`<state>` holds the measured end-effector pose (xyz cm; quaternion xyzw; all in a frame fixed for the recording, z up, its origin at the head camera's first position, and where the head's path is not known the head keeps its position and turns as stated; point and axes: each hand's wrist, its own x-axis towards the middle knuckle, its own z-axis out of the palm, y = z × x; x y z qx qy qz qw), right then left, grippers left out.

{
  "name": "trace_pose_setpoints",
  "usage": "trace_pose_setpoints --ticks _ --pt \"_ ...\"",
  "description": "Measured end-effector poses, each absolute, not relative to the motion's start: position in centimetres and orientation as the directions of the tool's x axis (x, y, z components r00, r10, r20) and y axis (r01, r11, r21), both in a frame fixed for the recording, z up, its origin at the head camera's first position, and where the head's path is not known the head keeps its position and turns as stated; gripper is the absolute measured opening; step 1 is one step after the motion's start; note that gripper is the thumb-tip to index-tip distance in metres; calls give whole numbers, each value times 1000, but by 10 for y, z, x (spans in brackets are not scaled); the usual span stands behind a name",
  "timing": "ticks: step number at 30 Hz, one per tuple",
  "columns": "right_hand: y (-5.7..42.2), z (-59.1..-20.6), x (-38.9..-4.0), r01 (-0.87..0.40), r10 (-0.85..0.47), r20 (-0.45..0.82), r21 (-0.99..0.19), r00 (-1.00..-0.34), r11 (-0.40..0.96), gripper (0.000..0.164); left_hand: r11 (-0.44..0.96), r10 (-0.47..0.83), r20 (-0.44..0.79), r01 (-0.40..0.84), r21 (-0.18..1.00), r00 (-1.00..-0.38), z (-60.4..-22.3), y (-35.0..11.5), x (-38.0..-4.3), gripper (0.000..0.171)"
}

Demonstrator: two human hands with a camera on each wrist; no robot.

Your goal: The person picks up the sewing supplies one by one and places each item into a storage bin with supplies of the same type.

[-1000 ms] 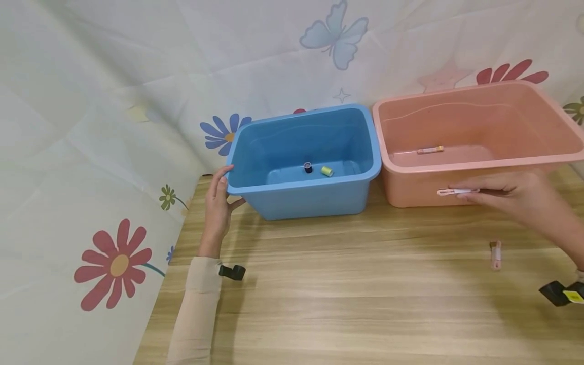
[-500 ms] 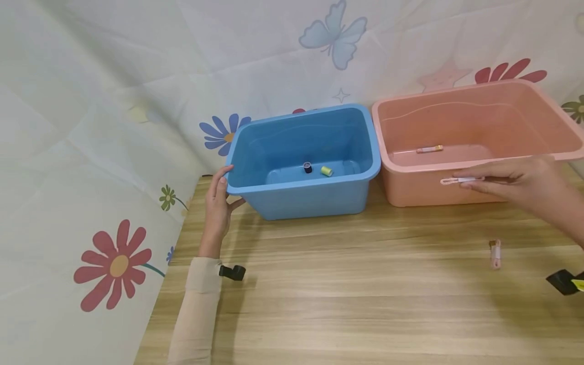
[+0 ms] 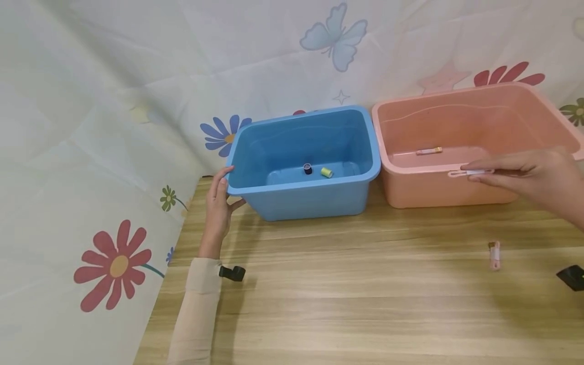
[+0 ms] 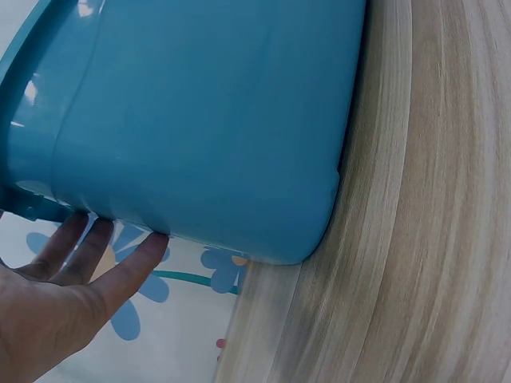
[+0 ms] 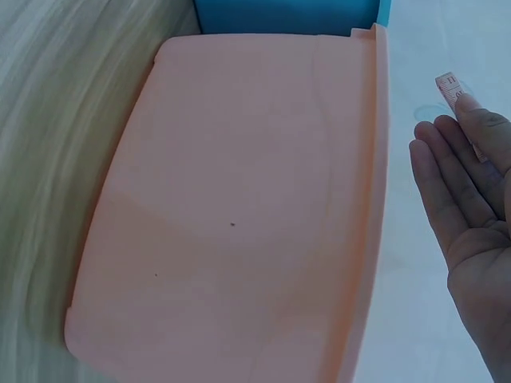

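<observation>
My left hand [image 3: 218, 210] grips the left rim of a blue plastic bin [image 3: 310, 200]. In the left wrist view, several fingers [image 4: 132, 267] touch the bin's outer wall; the thumb is not visible there. My right hand [image 3: 543, 175] pinches a folded pink-and-white tape measure [image 3: 474, 172] between thumb and fingers, just over the front rim of a pink bin [image 3: 438, 191]. Printed marks show on the tape's end in the right wrist view. A similar folded tape measure [image 3: 429, 150] lies inside the pink bin, and another folded tape [image 3: 495, 255] lies on the table before it.
The two bins stand side by side at the back of the wood-grain table [image 3: 347, 294]. Inside the blue bin are a dark thread spool [image 3: 307, 169] and a yellow-green one [image 3: 326, 172]. A cloth backdrop with printed flowers [image 3: 119, 265] hangs behind and at the left.
My right hand has risen from in front of the pink bin's wall to its rim and shifted slightly right, carrying the tape measure. The left hand has stayed on the blue bin.
</observation>
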<state>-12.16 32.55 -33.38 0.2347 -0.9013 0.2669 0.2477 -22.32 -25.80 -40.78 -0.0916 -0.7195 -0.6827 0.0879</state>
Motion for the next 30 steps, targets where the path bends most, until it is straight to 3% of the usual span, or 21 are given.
trace_pose_setpoints --ticks 13,21,30 --pt "333 -321 -128 -595 -321 620 -302 -716 745 20 62 8 254 254 965 -967 -407 -258 -223 46" --pt "334 -313 -131 -576 -299 602 -337 -740 745 29 59 9 248 248 967 -969 -408 -258 -222 45" --pt "340 -305 -133 -583 -329 546 -392 -770 711 29 70 3 212 212 975 -977 -387 -246 -207 42"
